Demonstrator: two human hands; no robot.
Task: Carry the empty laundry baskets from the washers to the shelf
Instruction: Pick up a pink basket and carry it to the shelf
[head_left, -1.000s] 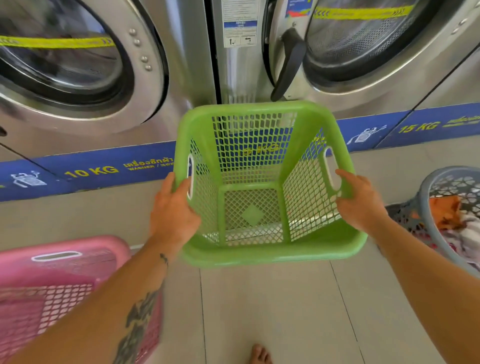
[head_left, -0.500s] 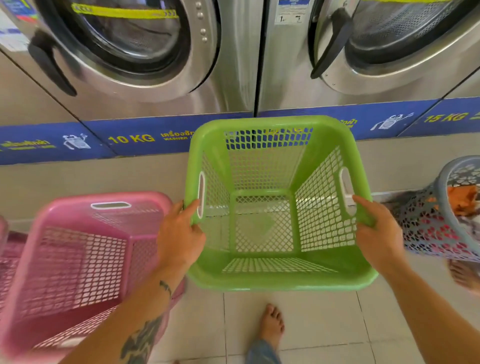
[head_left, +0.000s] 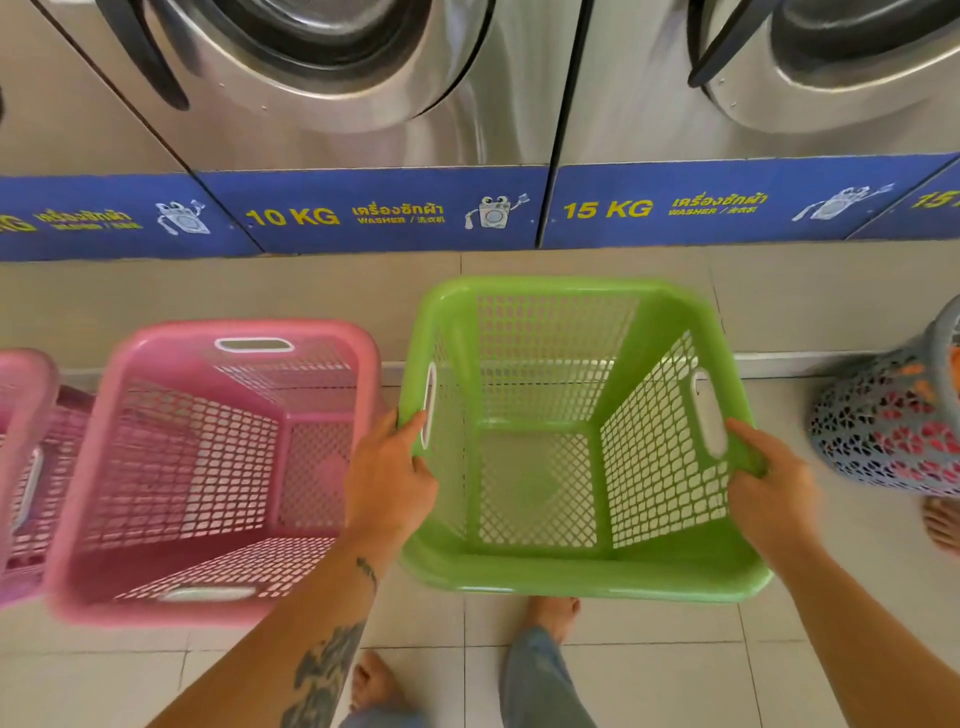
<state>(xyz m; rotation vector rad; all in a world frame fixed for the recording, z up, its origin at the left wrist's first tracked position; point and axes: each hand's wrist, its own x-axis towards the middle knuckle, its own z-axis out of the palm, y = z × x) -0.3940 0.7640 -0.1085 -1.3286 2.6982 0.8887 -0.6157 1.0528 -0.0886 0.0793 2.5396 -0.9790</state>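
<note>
An empty green laundry basket (head_left: 540, 577) hangs above the tiled floor in front of the washers (head_left: 363, 130). My left hand (head_left: 387, 480) grips its left rim by the handle slot, and my right hand (head_left: 769, 493) grips the right rim. To its left on the floor stands an empty pink basket (head_left: 156, 592), close beside my left hand. The edge of a second pink basket (head_left: 21, 395) shows at the far left. No shelf is in view.
A grey round basket (head_left: 883, 431) holding coloured clothes stands at the right edge, with another person's bare foot (head_left: 943, 519) beside it. A raised tiled step (head_left: 208, 291) runs under the blue washer base. My own bare feet are below the green basket.
The green basket has come lower and back from the washers, staying in both hands. The view has shifted left and down, so the pink baskets now show more fully.
</note>
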